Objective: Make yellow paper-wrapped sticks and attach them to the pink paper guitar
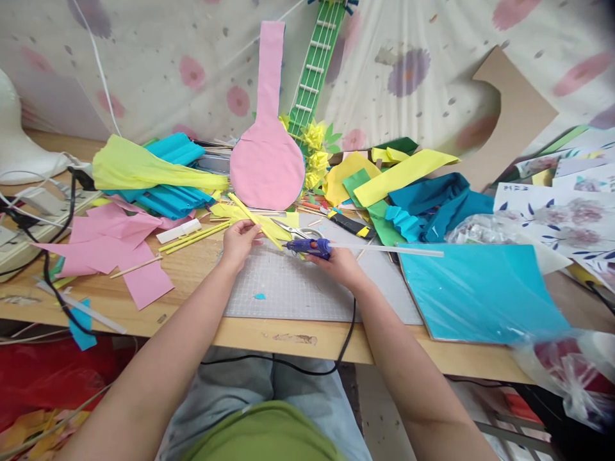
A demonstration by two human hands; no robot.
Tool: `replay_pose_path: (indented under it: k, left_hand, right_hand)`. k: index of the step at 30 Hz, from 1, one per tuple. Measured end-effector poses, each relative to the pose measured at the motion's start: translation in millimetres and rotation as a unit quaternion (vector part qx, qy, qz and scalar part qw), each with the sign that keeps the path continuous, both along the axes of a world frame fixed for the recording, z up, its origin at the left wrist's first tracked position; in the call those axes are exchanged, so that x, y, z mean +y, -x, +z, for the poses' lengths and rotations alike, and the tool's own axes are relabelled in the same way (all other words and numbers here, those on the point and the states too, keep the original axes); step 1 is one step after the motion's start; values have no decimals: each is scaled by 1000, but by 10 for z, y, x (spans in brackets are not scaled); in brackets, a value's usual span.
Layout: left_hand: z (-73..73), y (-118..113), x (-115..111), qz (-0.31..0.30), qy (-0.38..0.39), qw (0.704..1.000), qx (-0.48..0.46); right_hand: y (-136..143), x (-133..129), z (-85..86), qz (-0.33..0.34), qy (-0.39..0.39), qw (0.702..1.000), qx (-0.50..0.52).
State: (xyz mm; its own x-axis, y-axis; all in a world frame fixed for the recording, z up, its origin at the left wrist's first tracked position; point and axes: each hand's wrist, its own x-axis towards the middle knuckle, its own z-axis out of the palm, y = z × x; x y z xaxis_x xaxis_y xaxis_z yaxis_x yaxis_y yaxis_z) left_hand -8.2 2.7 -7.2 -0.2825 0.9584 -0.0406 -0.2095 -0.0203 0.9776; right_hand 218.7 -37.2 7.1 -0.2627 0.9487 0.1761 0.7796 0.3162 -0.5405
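Observation:
Between the fingertips of my left hand is a thin yellow paper-covered stick, held slantwise over the grey cutting mat. My right hand is wrapped round a blue hot glue gun, its nozzle close to the stick's lower end. A long clear glue stick juts from the gun's back. Just behind the gun lie scissors. Yellow crepe paper rests past my left hand, and several more yellow sticks lie to its left.
A pink paper banjo shape leans upright at the back beside a green stringed neck. Pink paper pieces lie left, near a power strip. A black-yellow cutter and blue sheets are at right. The gun's black cord hangs over the edge.

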Motion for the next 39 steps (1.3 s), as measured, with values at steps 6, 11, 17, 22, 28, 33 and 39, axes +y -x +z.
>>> replay_pose_path:
  k: [6, 11, 17, 22, 28, 33, 39]
  left_hand:
    - [14, -17, -18, -8, -1, 1000, -6]
    - [31, -41, -35, -22, 0, 1000, -4]
    - [46, -56, -50, -31, 1, 1000, 1]
    - [55, -69, -62, -43, 1, 999, 5]
    - [50, -84, -61, -52, 1, 999, 8]
    - [38, -87, -59, -65, 4, 998, 22]
    - [-2, -91, -46, -82, 1, 996, 31]
  right_hand:
    - [22, 10, -23, 10, -6, 1000, 3]
    - [41, 9, -13, 10, -10, 1000, 13]
    - [55, 8, -6, 7, -19, 1000, 22]
    - [48, 16, -20, 11, -36, 998, 44]
    - [49, 11, -23, 10, -43, 997, 56]
    - [56, 9, -15, 9, -46, 997, 62]
    - [61, 10, -4, 2, -53, 996, 70]
